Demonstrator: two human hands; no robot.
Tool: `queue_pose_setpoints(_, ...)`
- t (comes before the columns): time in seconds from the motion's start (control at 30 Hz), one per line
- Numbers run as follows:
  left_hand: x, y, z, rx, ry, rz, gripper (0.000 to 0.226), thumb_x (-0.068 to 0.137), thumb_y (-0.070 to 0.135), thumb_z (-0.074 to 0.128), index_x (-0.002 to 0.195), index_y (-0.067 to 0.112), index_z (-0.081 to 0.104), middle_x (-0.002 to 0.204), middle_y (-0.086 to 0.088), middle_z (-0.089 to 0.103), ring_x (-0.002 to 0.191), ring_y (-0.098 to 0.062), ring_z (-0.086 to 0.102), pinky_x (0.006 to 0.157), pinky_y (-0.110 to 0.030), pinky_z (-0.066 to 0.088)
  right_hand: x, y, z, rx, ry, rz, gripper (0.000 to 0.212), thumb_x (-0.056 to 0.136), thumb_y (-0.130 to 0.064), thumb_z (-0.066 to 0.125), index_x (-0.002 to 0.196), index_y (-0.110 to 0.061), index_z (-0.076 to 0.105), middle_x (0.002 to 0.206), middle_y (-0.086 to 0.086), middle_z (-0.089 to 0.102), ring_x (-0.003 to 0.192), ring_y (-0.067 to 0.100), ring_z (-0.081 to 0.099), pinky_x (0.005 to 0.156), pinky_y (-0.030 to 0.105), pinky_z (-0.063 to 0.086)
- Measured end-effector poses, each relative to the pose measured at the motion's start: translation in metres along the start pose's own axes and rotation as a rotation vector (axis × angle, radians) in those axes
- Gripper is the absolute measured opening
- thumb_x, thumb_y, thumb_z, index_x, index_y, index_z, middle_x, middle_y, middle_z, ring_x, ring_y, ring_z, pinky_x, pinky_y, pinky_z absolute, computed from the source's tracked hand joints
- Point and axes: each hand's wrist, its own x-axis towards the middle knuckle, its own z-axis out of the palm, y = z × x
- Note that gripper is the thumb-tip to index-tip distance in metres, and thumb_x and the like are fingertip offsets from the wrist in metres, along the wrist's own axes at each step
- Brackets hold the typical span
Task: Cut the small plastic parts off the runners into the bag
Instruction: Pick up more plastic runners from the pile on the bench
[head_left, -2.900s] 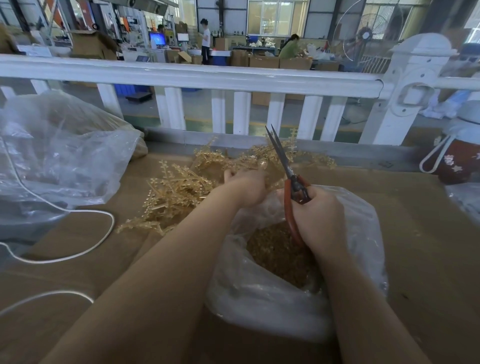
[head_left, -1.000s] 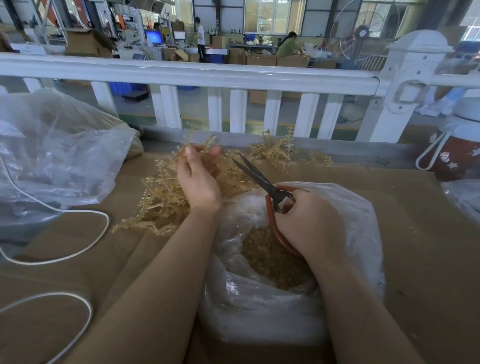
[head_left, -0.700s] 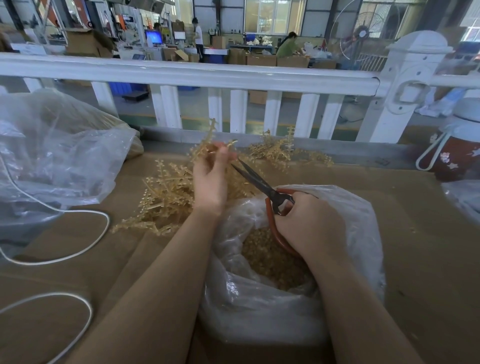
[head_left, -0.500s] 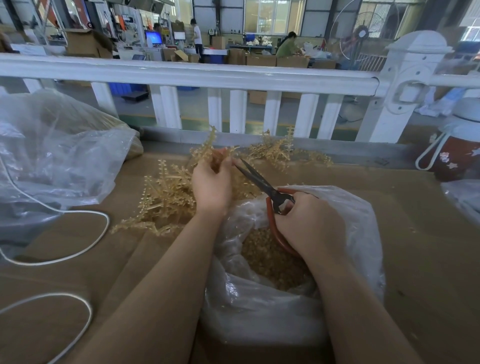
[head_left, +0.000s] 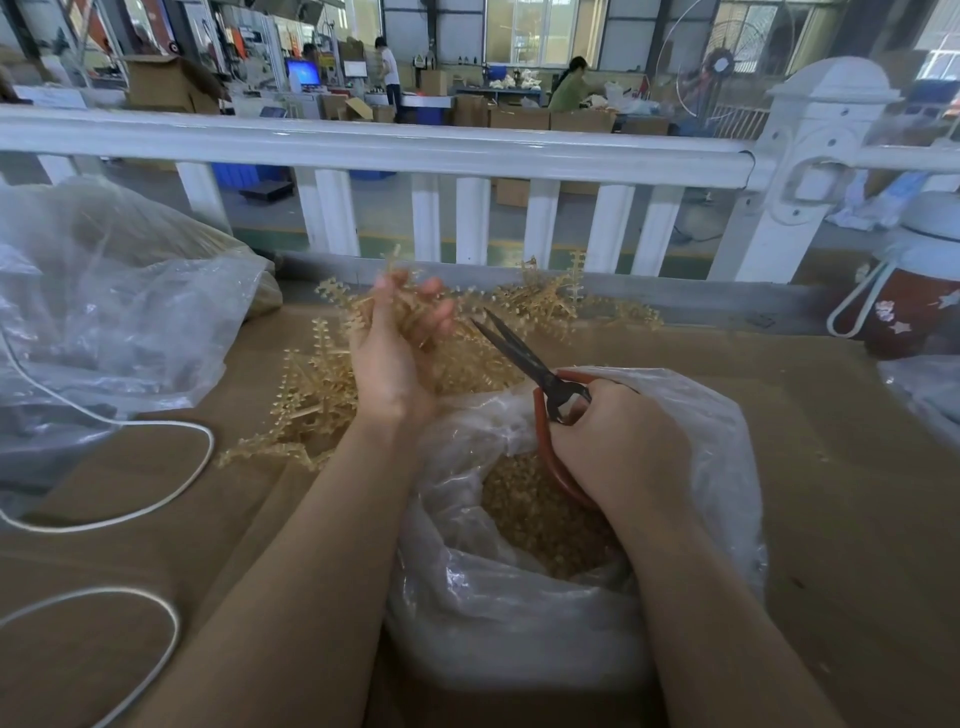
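many amber runners (head_left: 332, 395) lie heaped on the cardboard-covered table (head_left: 841, 467), just behind the open clear bag (head_left: 519, 623) that holds the cut parts (head_left: 545, 525). the left hand (head_left: 395, 353) has its fingers curled into the heap, gripping a runner. the right hand (head_left: 618, 441) is clamped on the red-handled scissors (head_left: 524, 358), blades closed, over the bag mouth. judged step: fetching a fresh runner. next: bring it over the bag, open the blades, snip.
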Motion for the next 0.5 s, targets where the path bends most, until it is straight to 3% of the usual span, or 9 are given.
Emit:
queue_pose_setpoints(0.1,-0.0002,0.0042,0.0004,0.015,-0.127,-0.038,0.013,0.102,0.019,0.054,0.103,0.012,0.065,0.096,-0.003,0.071,0.083,-0.016,0.068,0.083,-0.028,0.055,0.0002,0.0006,0.0006,0.002,0.009,-0.004,0.038,0.09,-0.054,0.06,0.066,-0.033,0.04,0.063,-0.017,0.042,0.056,0.001,0.039,0.05,0.02,0.026)
queue_pose_setpoints(0.2,-0.0013,0.0059,0.0017,0.042,-0.209,-0.078,0.021,0.105,0.023,0.047,0.099,0.014,0.065,0.089,-0.001,0.069,0.071,-0.014,0.06,0.071,-0.024,0.052,0.0005,0.001,0.0011,-0.014,0.007,-0.007,0.036,0.091,-0.055,0.06,0.069,-0.033,0.042,0.063,-0.017,0.042,0.056,0.0,0.038,0.049,0.019,0.025)
queue_pose_setpoints(0.3,-0.0012,0.0062,0.0026,0.083,-0.205,-0.093,0.034,0.107,0.031,0.039,0.099,0.015,0.068,0.076,0.001,0.07,0.058,-0.011,0.045,0.056,-0.02,0.04,0.0009,0.0009,0.0026,-0.03,-0.021,0.0,0.036,0.091,-0.058,0.058,0.071,-0.031,0.045,0.067,-0.015,0.05,0.061,0.006,0.047,0.057,0.024,0.037)
queue_pose_setpoints(0.4,-0.0013,0.0038,0.0039,0.188,-0.182,-0.046,0.041,0.106,0.041,0.04,0.093,0.022,0.074,0.068,0.002,0.067,0.057,-0.011,0.036,0.056,-0.024,0.027,0.0003,0.0013,0.0032,-0.022,-0.038,0.019,0.032,0.091,-0.058,0.059,0.08,-0.029,0.053,0.077,-0.01,0.057,0.073,0.014,0.057,0.068,0.028,0.047)
queue_pose_setpoints(0.5,-0.0018,0.0034,0.0046,0.215,-0.188,-0.033,0.041,0.106,0.045,0.036,0.098,0.024,0.071,0.075,0.003,0.068,0.064,-0.01,0.048,0.064,-0.026,0.034,-0.0009,0.0016,0.0027,-0.001,-0.037,0.033,0.033,0.09,-0.058,0.061,0.087,-0.026,0.062,0.079,-0.009,0.058,0.078,0.016,0.063,0.077,0.032,0.055)
